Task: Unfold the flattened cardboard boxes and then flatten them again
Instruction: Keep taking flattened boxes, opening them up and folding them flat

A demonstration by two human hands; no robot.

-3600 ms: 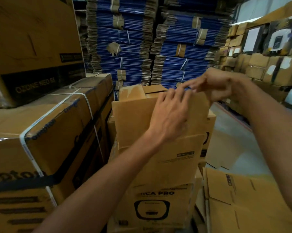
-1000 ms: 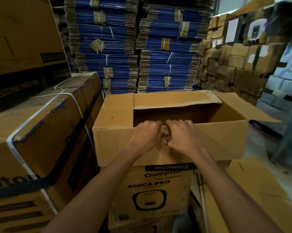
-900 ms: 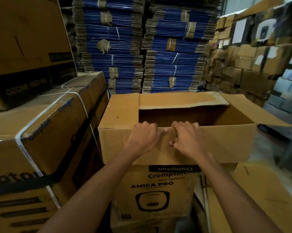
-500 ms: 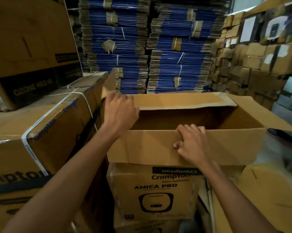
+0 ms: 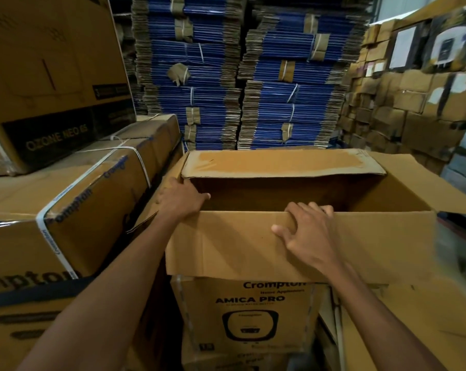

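Open box (image 5: 253, 242) centre frame, atop printed carton (image 5: 253, 311) bottom centre. Strapped carton (image 5: 79, 199) left of box; large carton (image 5: 49, 62) on it, upper left. Bundled flat stacks (image 5: 253, 76) behind, top centre. Carton wall (image 5: 414, 103) upper right. Left hand (image 5: 181, 200) at box's left corner, right hand (image 5: 306, 231) on near rim.

Plain brown cardboard box (image 5: 253, 247), unfolded, top open, flaps spread outward

A warehouse — bundled flat cartons (image 5: 288, 76), stacked strapped boxes (image 5: 73, 199) everywhere.
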